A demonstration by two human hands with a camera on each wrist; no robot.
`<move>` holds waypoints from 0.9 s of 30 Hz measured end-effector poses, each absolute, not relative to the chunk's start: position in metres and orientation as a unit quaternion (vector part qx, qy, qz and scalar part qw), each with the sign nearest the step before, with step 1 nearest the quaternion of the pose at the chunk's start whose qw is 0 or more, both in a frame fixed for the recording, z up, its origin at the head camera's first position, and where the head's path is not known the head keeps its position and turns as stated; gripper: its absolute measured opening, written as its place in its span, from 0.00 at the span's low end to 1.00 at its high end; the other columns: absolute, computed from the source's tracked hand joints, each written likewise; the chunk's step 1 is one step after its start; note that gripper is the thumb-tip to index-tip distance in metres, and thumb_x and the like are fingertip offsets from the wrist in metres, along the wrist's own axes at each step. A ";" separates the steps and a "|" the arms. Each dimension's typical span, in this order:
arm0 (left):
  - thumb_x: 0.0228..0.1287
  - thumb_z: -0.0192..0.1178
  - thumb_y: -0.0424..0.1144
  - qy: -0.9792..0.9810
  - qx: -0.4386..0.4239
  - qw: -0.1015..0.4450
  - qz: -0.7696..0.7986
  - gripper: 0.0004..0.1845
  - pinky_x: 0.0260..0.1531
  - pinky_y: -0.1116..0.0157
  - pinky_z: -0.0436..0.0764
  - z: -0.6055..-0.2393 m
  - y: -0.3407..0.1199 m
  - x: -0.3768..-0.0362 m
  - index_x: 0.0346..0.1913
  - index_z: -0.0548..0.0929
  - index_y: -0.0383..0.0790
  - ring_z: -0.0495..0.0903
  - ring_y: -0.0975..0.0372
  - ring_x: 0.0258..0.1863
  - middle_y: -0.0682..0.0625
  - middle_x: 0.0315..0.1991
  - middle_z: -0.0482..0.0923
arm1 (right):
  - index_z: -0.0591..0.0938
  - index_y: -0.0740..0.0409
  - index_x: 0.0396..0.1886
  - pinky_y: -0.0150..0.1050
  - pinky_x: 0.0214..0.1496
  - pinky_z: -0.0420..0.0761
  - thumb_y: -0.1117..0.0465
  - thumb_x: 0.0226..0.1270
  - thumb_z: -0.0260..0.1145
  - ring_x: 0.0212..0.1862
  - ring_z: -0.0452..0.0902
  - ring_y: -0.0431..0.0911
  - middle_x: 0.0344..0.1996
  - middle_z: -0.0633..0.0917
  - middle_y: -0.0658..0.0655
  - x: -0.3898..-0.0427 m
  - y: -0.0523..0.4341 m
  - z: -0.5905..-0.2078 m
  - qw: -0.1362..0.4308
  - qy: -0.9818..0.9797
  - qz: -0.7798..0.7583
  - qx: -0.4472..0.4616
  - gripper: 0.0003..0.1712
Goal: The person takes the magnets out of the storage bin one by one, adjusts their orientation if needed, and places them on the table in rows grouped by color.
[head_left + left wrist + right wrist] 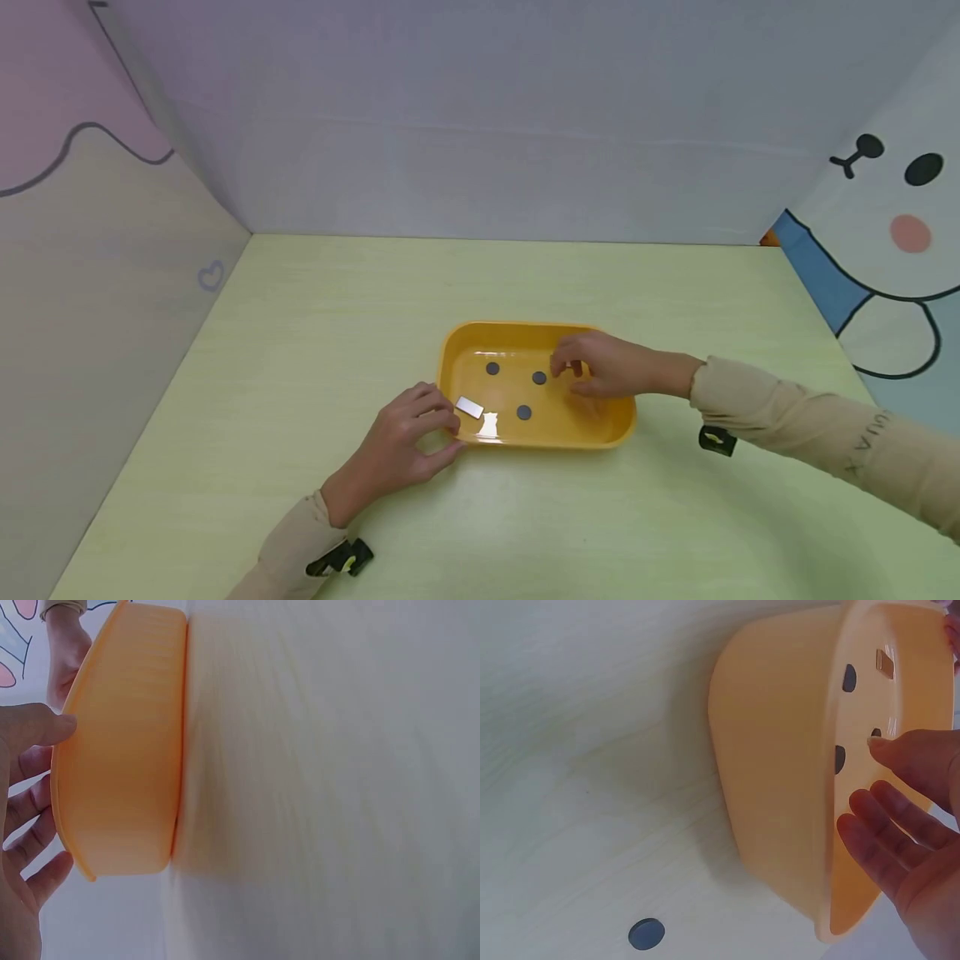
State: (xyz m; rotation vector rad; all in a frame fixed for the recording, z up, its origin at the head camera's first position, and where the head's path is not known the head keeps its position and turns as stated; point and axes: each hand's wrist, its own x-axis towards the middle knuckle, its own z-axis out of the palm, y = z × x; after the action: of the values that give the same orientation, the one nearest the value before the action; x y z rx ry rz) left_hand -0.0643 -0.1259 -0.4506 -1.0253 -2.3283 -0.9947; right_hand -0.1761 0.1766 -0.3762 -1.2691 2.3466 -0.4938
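A yellow plastic tray (555, 437) lies on the table, with three dark round discs (524, 412) and a small silvery rectangular block (469, 407) inside. My left hand (405, 433) holds the tray's front left corner, its thumb and fingers curled at the rim. In the left wrist view the thumb (56, 727) touches the rim from outside. Over the tray's right part hovers my right hand (600, 362), fingers bent downward and apart from the thumb. The right wrist view shows nothing between those fingers (881, 825).
Another dark disc (646, 934) lies on the table outside the tray in the right wrist view. The pale green table (337, 300) meets a plain back wall (480, 167), with printed side panels (885, 275) left and right.
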 end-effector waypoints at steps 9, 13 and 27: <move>0.47 0.71 0.40 -0.831 -0.373 0.210 -0.356 0.09 0.48 0.61 0.74 -0.445 -0.124 -0.064 0.28 0.79 0.45 0.72 0.62 0.38 0.57 0.33 0.76 | 0.83 0.62 0.41 0.39 0.38 0.78 0.69 0.56 0.67 0.34 0.73 0.46 0.37 0.81 0.56 -0.181 0.167 -0.374 0.214 0.836 -0.171 -0.475 0.12; 0.47 0.71 0.40 -0.832 -0.370 0.210 -0.355 0.10 0.47 0.62 0.74 -0.442 -0.124 -0.064 0.28 0.79 0.45 0.72 0.62 0.39 0.56 0.33 0.76 | 0.83 0.62 0.42 0.35 0.38 0.76 0.69 0.56 0.67 0.35 0.73 0.47 0.37 0.81 0.55 -0.183 0.161 -0.371 0.218 0.838 -0.164 -0.473 0.12; 0.43 0.73 0.37 -0.828 -0.373 0.218 -0.358 0.11 0.44 0.64 0.74 -0.442 -0.123 -0.064 0.28 0.79 0.45 0.72 0.62 0.38 0.56 0.32 0.76 | 0.82 0.62 0.39 0.34 0.36 0.76 0.71 0.56 0.66 0.32 0.74 0.48 0.35 0.82 0.54 -0.197 0.145 -0.379 0.238 0.835 -0.153 -0.472 0.10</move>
State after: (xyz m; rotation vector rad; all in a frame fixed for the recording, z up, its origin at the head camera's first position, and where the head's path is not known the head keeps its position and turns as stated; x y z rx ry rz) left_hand -0.0641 -0.1232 -0.4423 -1.0335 -2.2914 -0.9924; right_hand -0.1971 0.1450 -0.3789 -1.2920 2.2891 -0.4185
